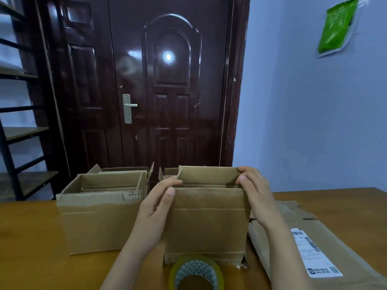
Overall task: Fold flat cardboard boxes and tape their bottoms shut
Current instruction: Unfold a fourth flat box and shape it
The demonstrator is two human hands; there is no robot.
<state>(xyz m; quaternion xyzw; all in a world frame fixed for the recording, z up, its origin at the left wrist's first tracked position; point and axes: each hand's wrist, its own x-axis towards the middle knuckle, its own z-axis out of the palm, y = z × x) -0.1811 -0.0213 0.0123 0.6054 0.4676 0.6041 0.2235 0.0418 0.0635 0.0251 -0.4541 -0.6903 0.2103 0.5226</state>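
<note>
Two bare forearms come into the frame from the bottom edge, one at lower centre-left and one at lower right, each ending in a bare hand near the middle of the frame. The left hand [158,203] and right hand [254,190] wear no gloves, rings, watch or bracelet that can be seen. No sleeve shows on either arm up to the frame's lower edge. The fingernails are short and unpainted; one thumbnail shows plainly on the left hand, and two nails on the right hand's fingers
</note>
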